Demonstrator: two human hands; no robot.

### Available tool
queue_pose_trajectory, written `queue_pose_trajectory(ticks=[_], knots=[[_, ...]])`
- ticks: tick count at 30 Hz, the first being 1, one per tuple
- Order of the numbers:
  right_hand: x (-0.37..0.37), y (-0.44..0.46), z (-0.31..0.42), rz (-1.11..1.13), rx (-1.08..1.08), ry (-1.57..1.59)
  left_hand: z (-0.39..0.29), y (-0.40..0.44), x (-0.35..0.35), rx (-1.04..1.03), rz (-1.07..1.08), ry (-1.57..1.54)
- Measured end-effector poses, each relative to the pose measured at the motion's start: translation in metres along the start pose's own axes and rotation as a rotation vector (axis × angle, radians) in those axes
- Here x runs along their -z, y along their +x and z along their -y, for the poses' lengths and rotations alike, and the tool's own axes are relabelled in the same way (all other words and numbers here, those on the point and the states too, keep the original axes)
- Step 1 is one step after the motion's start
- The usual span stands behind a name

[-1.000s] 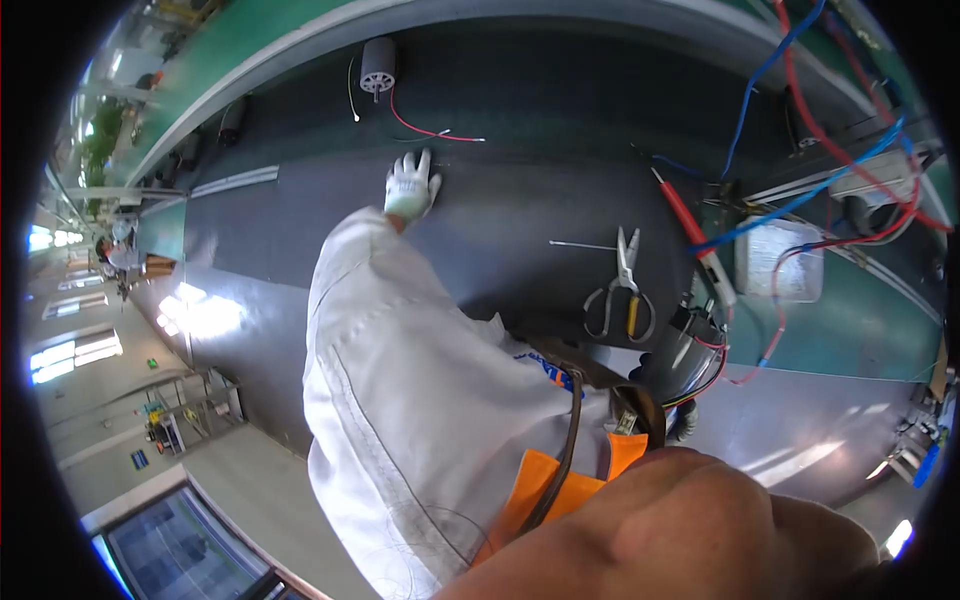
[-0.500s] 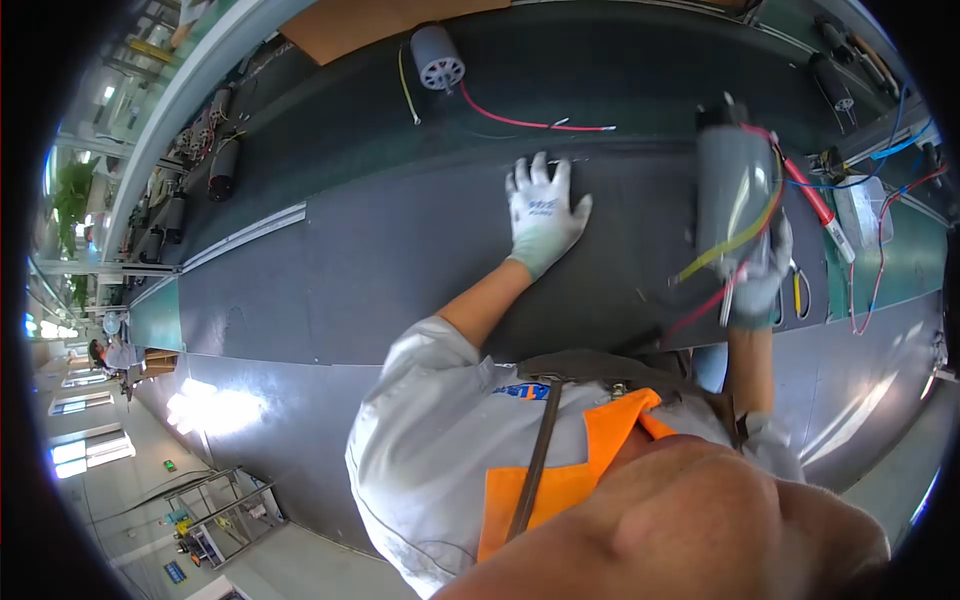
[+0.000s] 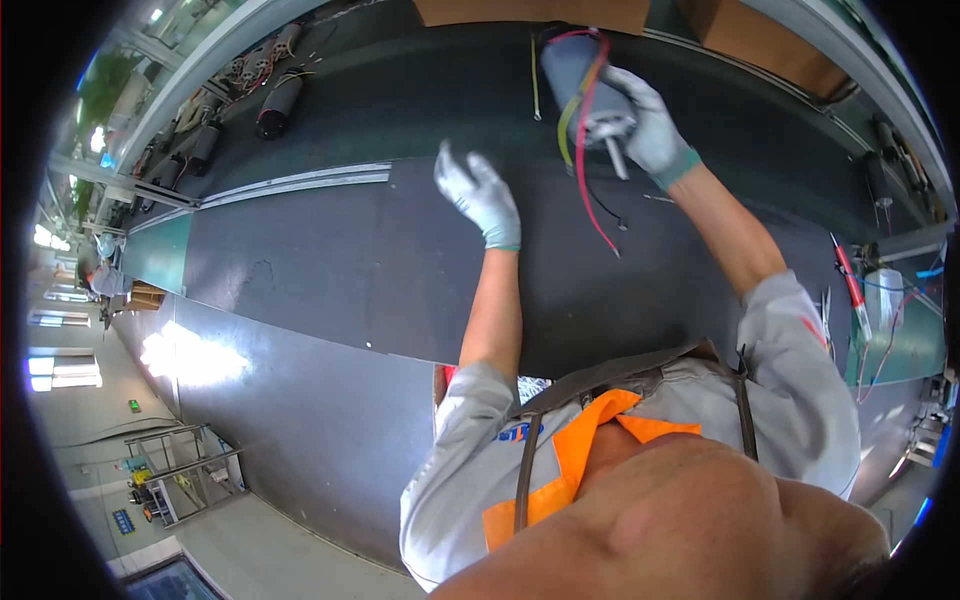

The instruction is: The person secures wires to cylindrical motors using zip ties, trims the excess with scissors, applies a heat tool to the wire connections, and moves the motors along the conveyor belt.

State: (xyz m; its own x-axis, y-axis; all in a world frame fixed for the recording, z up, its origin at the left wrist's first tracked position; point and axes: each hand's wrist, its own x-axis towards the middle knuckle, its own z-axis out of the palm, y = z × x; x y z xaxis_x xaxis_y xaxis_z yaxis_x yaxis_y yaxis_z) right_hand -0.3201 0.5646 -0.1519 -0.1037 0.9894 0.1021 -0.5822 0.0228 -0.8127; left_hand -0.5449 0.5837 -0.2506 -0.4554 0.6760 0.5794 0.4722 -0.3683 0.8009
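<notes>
My right hand (image 3: 648,125), in a white glove, grips a grey cylindrical motor (image 3: 572,82) over the far dark green strip. Its shaft points down toward me, and yellow-green, red (image 3: 583,178) and black wires hang from it. My left hand (image 3: 484,200), also gloved, is raised above the dark mat (image 3: 440,290) with its fingers apart and nothing in them. Beside the held motor, a separate yellow wire (image 3: 535,80) lies on the strip; whatever is behind the motor is hidden.
More motors (image 3: 280,103) lie at the upper left. Cardboard (image 3: 770,45) borders the far edge. At the right are a red-handled tool (image 3: 848,272), a clear tray (image 3: 884,298), partly hidden scissors (image 3: 825,312) and cables. A person (image 3: 105,278) is far left.
The motor in my right hand has moved from the right side to the far middle. My left hand has lifted off the mat and shifted left. The view has also shifted.
</notes>
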Motion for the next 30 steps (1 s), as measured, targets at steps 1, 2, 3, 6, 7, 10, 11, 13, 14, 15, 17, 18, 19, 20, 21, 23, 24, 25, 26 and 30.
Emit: queue_pose_trajectory(ticks=[1, 2, 3, 6, 7, 10, 11, 13, 14, 15, 17, 18, 19, 20, 21, 23, 24, 25, 26, 30], knots=[[0.003, 0.039, -0.023, -0.06, 0.101, 0.008, 0.018, 0.004, -0.004, 0.088, -0.048, 0.025], [-0.012, 0.07, -0.019, 0.022, -0.112, -0.01, 0.031, 0.006, -0.005, 0.18, -0.097, 0.048], [-0.002, 0.121, -0.039, -0.068, -0.124, -0.048, 0.021, 0.007, -0.003, 0.088, -0.049, 0.078], [0.008, 0.227, -0.086, -0.199, -0.114, -0.44, 0.012, 0.011, -0.008, 0.106, 0.015, -0.033], [0.029, 0.275, -0.113, -0.321, -0.083, -0.733, 0.013, 0.011, -0.01, 0.099, 0.01, -0.033], [-0.006, 0.282, -0.113, -0.324, 0.078, -1.401, 0.023, 0.016, -0.012, 0.171, -0.02, -0.057], [-0.03, 0.265, -0.091, -0.184, 0.201, -1.784, 0.022, 0.017, -0.012, 0.144, 0.007, -0.026], [-0.033, 0.264, -0.082, -0.02, 0.104, -2.044, 0.017, 0.01, -0.013, 0.122, 0.045, -0.053], [-0.023, 0.265, -0.078, -0.021, 0.094, -2.142, 0.014, 0.012, -0.012, 0.122, 0.049, -0.025], [-0.011, 0.251, -0.07, -0.058, 0.076, -2.141, 0.013, 0.011, -0.013, 0.151, 0.059, -0.037], [0.001, 0.208, -0.054, -0.18, 0.386, -2.055, 0.018, 0.01, -0.014, 0.17, 0.059, -0.056], [-0.008, 0.174, -0.035, -0.33, 0.354, -1.985, 0.016, 0.01, -0.014, 0.169, 0.067, -0.062], [0.01, 0.155, -0.024, -0.377, 0.23, -1.98, 0.013, 0.008, -0.015, 0.161, 0.086, -0.065], [0.023, 0.128, -0.019, -0.482, 0.216, -1.987, 0.01, 0.008, -0.016, 0.151, 0.105, -0.069], [0.023, 0.106, -0.015, -0.484, 0.047, -1.954, 0.01, 0.007, -0.018, 0.151, 0.115, -0.073], [0.031, 0.084, -0.022, -0.428, -0.136, -1.838, 0.011, 0.004, -0.02, 0.063, 0.165, -0.024], [0.043, 0.083, -0.041, -0.377, -0.138, -1.766, 0.011, 0.003, -0.02, 0.052, 0.181, -0.033], [0.052, 0.09, -0.063, -0.378, -0.051, -1.728, 0.012, 0.003, -0.019, 0.037, 0.177, -0.031], [0.06, 0.103, -0.089, -0.475, 0.038, -1.588, 0.013, 0.004, -0.02, 0.02, 0.17, -0.029], [0.049, 0.131, -0.111, -0.69, 0.003, -1.552, 0.01, 0.002, -0.017, 0.029, 0.203, -0.097]])
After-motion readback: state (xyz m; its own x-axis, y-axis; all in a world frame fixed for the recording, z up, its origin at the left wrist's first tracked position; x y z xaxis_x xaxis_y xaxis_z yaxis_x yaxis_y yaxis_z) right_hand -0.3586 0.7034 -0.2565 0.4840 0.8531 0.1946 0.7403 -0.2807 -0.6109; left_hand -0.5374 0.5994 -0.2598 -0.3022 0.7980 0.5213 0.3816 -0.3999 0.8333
